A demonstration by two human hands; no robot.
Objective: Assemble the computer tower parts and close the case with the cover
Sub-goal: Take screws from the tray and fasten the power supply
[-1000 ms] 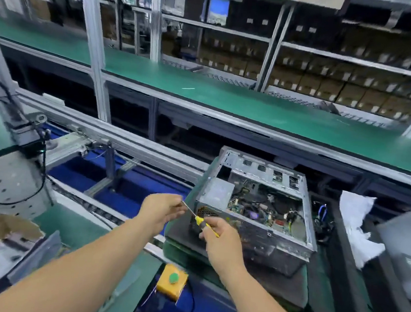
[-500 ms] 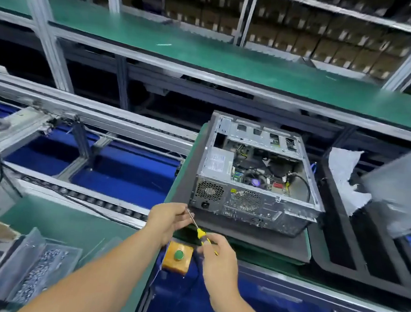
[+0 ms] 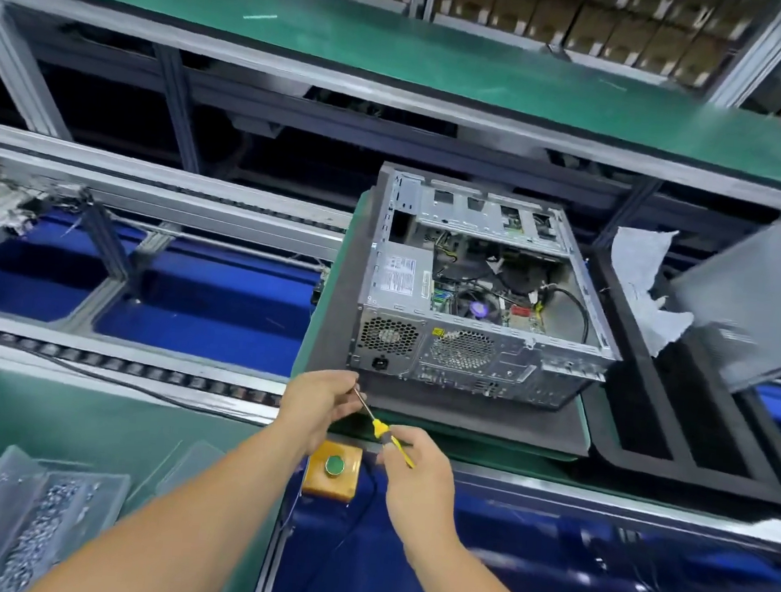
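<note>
**Q:** What has changed since a moment ago?

**A:** Both hands have drawn back toward the near edge, off the tower (image 3: 477,298), which now sits further from them on its dark mat (image 3: 417,405).

**Q:** How are the hands placed?

**A:** Right hand (image 3: 416,475) is clamped on the yellow handle of a screwdriver (image 3: 380,428). Left hand (image 3: 319,407) has its fingers gathered around the thin metal tip, probably to seat a screw there. No screw is visible.

**Q:** And the tower?

**A:** It lies on its side, open face up, so the inside can be reached. It is a boxy shell of bare grey sheet metal. Its near end has honeycomb vent grilles and a power socket. Inside are a green circuit board, black cables and a labelled metal box.

**Q:** Where is the cover?

**A:** A flat, finely textured grey panel (image 3: 752,301) leans tilted at the far right, apart from the tower. I judge it to be the cover, not yet fitted.

**Q:** What else is nearby?

**A:** A clear plastic tray of small silvery screws (image 3: 40,534) sits near left, within reach. An orange box with a green button (image 3: 333,471) is just below the hands. A crumpled white cloth (image 3: 642,278) lies right of the tower.
</note>
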